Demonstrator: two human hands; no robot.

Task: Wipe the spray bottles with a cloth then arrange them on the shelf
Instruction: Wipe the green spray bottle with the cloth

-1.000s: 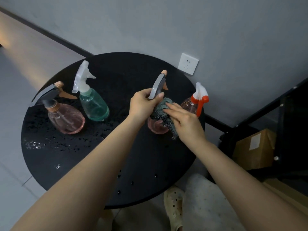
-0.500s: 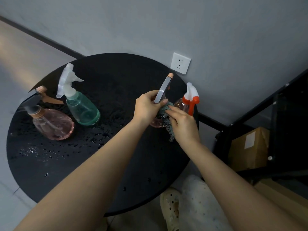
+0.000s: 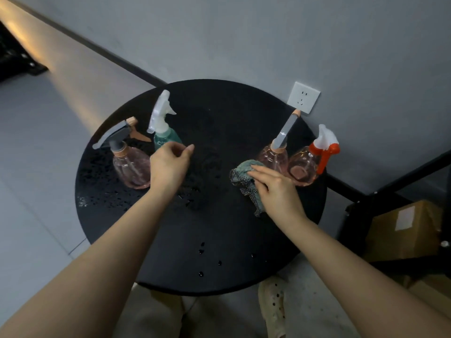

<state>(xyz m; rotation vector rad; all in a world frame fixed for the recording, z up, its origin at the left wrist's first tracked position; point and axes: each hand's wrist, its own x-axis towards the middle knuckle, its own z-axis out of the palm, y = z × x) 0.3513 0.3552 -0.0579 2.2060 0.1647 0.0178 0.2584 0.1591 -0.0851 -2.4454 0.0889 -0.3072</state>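
Four spray bottles stand on a round black table (image 3: 219, 272) wet with droplets. At the left are a pink bottle with a grey head (image 3: 130, 167) and a green bottle with a white head (image 3: 162, 128). At the right are a second pink grey-headed bottle (image 3: 274, 154) and a pink bottle with a red and white head (image 3: 305, 167). My left hand (image 3: 168, 167) hovers just in front of the green bottle, fingers loosely curled, holding nothing. My right hand (image 3: 275, 189) grips a grey-green cloth (image 3: 244, 174) on the table beside the right grey-headed bottle.
A black shelf frame (image 3: 390, 186) stands at the right, with a cardboard box (image 3: 405, 230) on its low level. A white wall socket (image 3: 303, 97) sits behind the table. My shoe (image 3: 273, 306) shows below the table's near edge.
My left hand let go of the right grey-headed bottle and moved left to the green bottle. My right hand drew the cloth off that bottle onto the table.
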